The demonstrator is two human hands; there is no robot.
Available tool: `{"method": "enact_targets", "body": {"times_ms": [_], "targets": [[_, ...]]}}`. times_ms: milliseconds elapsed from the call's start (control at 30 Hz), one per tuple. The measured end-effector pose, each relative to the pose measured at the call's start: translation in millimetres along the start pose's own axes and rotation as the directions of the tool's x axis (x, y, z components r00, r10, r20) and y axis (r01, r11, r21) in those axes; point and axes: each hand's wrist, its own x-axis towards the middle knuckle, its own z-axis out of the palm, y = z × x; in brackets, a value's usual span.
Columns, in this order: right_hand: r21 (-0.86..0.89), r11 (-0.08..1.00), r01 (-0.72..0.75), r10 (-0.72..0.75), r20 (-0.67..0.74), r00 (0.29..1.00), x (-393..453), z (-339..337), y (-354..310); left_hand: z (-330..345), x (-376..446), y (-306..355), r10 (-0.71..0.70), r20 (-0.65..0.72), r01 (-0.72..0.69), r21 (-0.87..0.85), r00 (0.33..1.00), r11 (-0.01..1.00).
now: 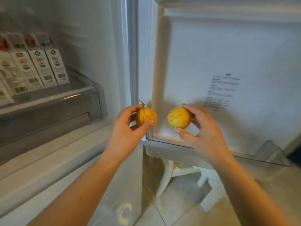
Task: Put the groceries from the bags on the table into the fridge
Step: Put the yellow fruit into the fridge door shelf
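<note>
My left hand [126, 128] grips a round orange-yellow fruit [145, 117] with a short green stem. My right hand [202, 131] grips a second, yellower round fruit [178, 117]. Both fruits hang side by side, a little apart, in front of the open fridge door [236, 62]. The right fruit is just above the clear door shelf [169, 152]; the left one is by the gap between door and fridge body [97, 38].
Several upright cartons [40, 69] stand in a row on the shelf inside the fridge at the left, behind a clear drawer front [65, 111]. A label [221, 92] is stuck on the door's inner wall. Below the door, a white stool [175, 176] stands on the tiled floor.
</note>
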Motion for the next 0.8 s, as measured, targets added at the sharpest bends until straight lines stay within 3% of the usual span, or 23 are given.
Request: {"method": "enact_targets", "body": {"times_ms": [167, 367, 567, 667, 800], "targets": [[-0.154, 0.985, -0.073, 0.088, 0.094, 0.992, -4, -13, 16, 15, 5, -7, 0.073, 0.08, -0.084, 0.15, 0.994, 0.985], [-0.178, 0.98, -0.085, 0.119, 0.189, 0.975, 5, -26, 33, 22, 21, -9, 0.095, 0.284, -0.2, 0.368, 0.954, 0.908], [-0.353, 0.926, 0.134, 0.001, 0.357, 0.934, 21, -40, 44, 29, 41, 0, 0.14, 0.55, -0.472, 0.528, 0.824, 0.706], [-0.399, 0.887, 0.234, -0.035, 0.446, 0.894, 23, -45, 54, 34, 50, -3, 0.106, 0.676, -0.561, 0.502, 0.73, 0.658], [-0.41, 0.874, 0.259, -0.014, 0.513, 0.858, 24, -46, 62, 39, 58, -8, 0.07, 0.747, -0.605, 0.476, 0.661, 0.639]]}}
